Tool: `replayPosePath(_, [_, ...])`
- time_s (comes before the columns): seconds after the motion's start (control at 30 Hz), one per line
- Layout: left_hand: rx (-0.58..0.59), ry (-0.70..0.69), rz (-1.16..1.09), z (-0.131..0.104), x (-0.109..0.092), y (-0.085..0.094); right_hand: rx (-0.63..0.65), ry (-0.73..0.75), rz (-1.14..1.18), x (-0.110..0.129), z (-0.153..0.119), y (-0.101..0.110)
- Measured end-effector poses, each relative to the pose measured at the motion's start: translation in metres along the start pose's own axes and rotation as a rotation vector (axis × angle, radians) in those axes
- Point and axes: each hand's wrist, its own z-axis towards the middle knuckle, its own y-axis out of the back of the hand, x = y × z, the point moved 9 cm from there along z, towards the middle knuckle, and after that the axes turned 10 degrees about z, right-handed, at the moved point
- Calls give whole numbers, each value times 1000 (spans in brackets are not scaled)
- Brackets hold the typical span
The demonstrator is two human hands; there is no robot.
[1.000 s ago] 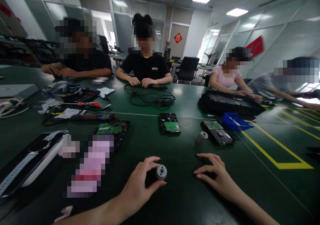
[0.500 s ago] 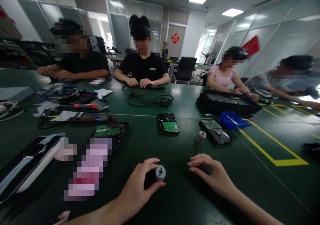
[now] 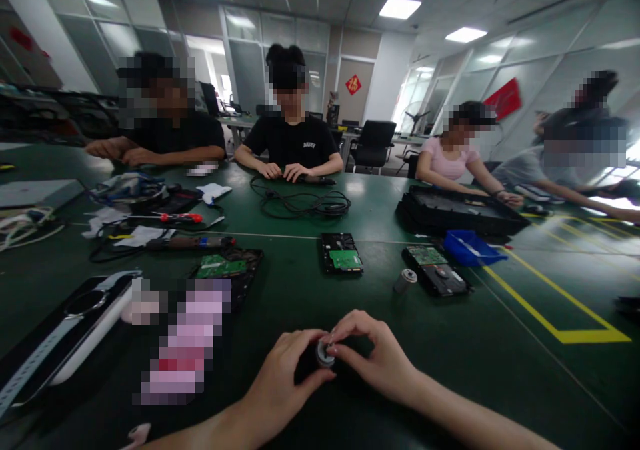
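My left hand (image 3: 285, 373) wraps its thumb and fingers around the sides of a small silver metal cylinder (image 3: 323, 358), close to me on the table. From the right, my right hand (image 3: 375, 351) reaches over with thumb and fingertips pinched together at the cylinder's top face. Whatever sits in that pinch is too small or hidden to make out. A second, similar cylinder (image 3: 406, 279) stands beyond my right hand, beside a hard drive (image 3: 440, 273) with a green circuit board. Another hard drive (image 3: 343, 255) lies straight ahead.
Left lie a third drive (image 3: 250, 267), a power screwdriver (image 3: 195, 243), a red-handled screwdriver (image 3: 180, 217) and a watch (image 3: 83, 303). A black cable (image 3: 305, 203), blue tray (image 3: 473, 249) and black case (image 3: 460, 213) lie farther back. Several people sit around the table.
My right hand has moved left, from open space onto the cylinder's top, and its fingers have closed into a pinch. My left hand still holds the cylinder. The view has shifted slightly.
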Motion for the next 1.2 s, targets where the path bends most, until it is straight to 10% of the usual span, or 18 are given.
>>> replayPosePath(0.97, [38, 10, -15, 1, 0, -4, -19, 26, 3, 5, 2, -6])
replayPosePath(1.2, [50, -10, -22, 1, -4, -2, -101, -21, 136, 5, -3, 27])
